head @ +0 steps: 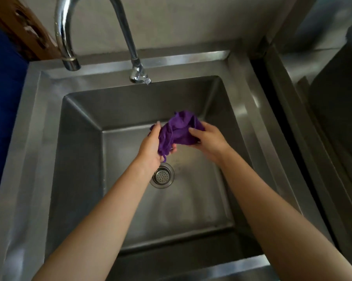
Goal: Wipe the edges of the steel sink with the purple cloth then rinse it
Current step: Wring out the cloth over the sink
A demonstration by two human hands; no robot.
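Purple cloth point(177, 130) is bunched between both hands over the basin of the sink point(244, 110), between the back wall and the strainer point(162, 175). My left hand point(151, 146) grips the lower end, with a loose tail hanging below it. My right hand point(210, 141) grips the other end, thumb laid over the fabric. Neither hand touches the steel.

Step in hand, as I judge it: rinsing or wringing the cloth. No water is visible, and I cannot tell whether the rim has been wiped.

To do this step well:
1. Hold the cloth low inside the basin so that runoff falls toward the strainer and not onto the rim.
2. Bring the cloth under the spout point(70, 64). It appears to open toward the back-left corner, well left of the cloth, so I would move the cloth or swing the spout.
3. Spread the bunch before wetting it; a tight wad rinses only on the outside.
4. Gather the tail so that it does not drag across the strainer.

Surroundings: the tap point(137, 72) stands on the back rim, and its neck arcs up and left. It would likely obstruct a straight pass along that edge. A blue object point(4, 110) sits against the left side. A second steel unit point(313, 82) stands to the right, across a dark gap.
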